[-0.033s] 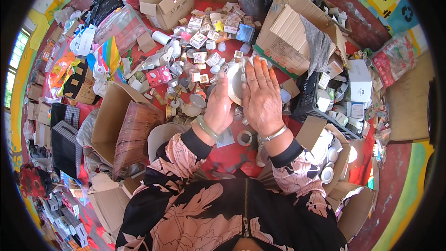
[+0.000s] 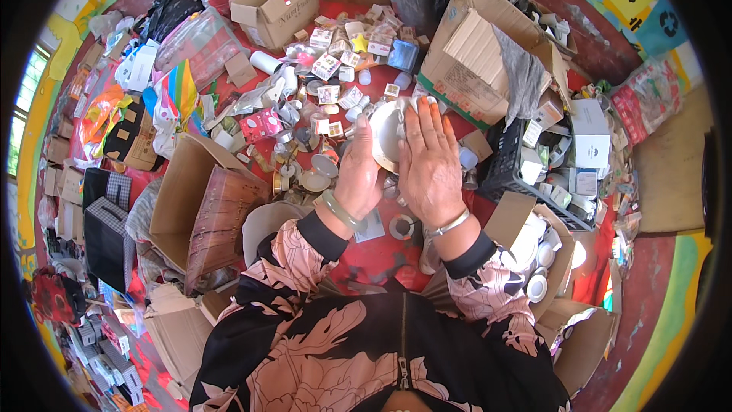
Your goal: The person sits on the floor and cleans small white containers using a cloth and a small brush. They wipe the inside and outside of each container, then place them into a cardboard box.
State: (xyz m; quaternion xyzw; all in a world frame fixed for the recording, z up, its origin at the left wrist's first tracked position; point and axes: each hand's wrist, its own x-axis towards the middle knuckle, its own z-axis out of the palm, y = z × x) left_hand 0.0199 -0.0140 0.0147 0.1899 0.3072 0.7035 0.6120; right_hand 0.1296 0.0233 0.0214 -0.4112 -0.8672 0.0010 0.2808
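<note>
I am holding a white dish [image 2: 385, 133] between both hands, above the red floor [image 2: 366, 255]: left hand [image 2: 358, 172] curling around its edge, right hand [image 2: 429, 156] lying flat, fingers spread, over it. It is looking stiff, smooth and breakable, so I am judging the rim the safest place to grip.

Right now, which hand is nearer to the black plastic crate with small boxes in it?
Right. The right hand lies flat on the white dish, beside the black crate. The left hand holds the dish's other side, farther from the crate.
</note>
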